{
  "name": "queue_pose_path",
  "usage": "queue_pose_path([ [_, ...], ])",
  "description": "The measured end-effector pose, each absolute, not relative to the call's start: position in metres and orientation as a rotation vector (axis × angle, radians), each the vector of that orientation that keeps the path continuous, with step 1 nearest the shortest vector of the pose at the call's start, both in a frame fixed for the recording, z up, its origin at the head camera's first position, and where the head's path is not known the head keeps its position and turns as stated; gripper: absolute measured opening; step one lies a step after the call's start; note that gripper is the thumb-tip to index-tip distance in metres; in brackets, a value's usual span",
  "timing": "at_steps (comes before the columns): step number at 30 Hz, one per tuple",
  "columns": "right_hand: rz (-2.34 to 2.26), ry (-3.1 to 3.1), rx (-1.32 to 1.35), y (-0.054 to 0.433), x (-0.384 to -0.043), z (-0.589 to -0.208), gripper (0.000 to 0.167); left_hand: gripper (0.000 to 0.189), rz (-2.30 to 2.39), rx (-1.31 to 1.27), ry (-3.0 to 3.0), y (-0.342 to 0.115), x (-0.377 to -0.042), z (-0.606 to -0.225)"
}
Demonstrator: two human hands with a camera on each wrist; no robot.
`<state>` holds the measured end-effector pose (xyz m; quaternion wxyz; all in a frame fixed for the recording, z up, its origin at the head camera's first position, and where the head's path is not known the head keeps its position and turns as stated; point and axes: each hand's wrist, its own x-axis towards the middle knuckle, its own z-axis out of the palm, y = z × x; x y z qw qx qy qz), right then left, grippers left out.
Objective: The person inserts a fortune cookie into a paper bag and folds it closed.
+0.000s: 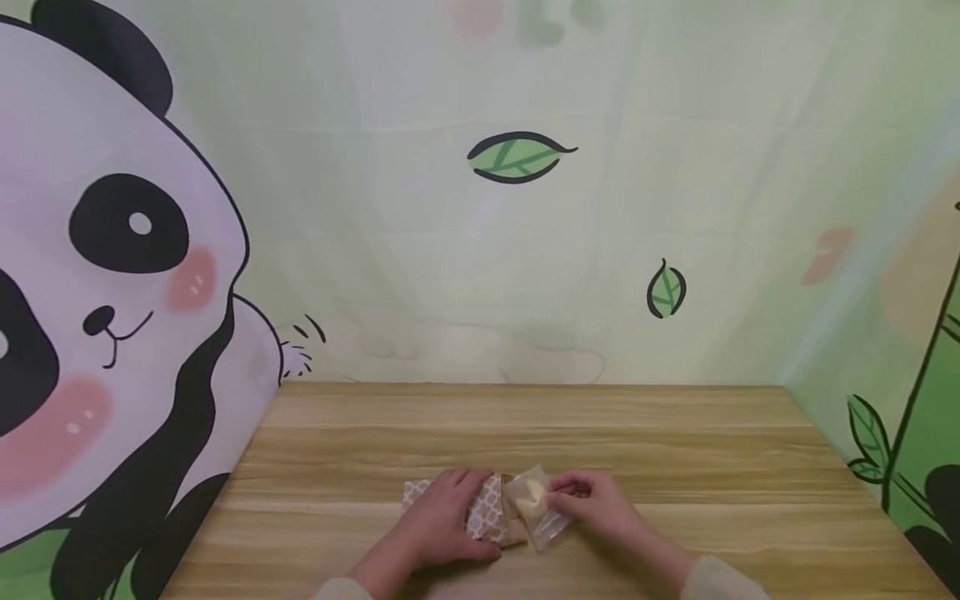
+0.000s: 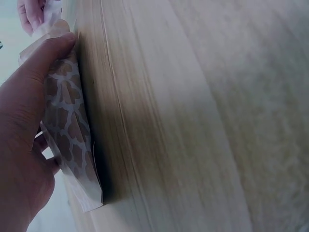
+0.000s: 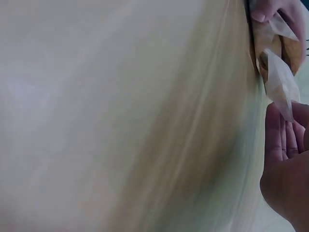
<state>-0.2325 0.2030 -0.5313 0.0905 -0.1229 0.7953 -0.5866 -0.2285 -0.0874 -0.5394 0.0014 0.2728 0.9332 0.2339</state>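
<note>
A brown paper bag (image 1: pixel 489 510) with a white lattice pattern lies flat on the wooden table. My left hand (image 1: pixel 444 523) grips it, thumb (image 2: pixel 60 46) along the near edge and fingers over the far side. At the bag's right end, its mouth stands open, showing plain brown paper. A clear plastic packet (image 1: pixel 534 504) with something pale yellow inside sits at that mouth, partly overlapping it. Thumb and fingertips of my right hand (image 1: pixel 596 502) pinch the packet's right side. In the right wrist view, the packet (image 3: pixel 281 84) reaches from the bag's opening to those fingertips.
The wood-grain table (image 1: pixel 337 442) extends around both hands. Behind it hangs a pale green cloth backdrop (image 1: pixel 375 208) printed with leaves and a large panda (image 1: pixel 127 275) on the left. The backdrop also closes off the right side.
</note>
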Motion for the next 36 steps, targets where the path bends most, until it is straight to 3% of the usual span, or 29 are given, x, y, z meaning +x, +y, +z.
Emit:
queue_pose_path([
  [36, -1.793, 2.356, -0.394, 0.180, -0.237, -0.537, 0.023, 0.101, 0.761, 0.871, 2.978, -0.083, -0.230, -0.543],
])
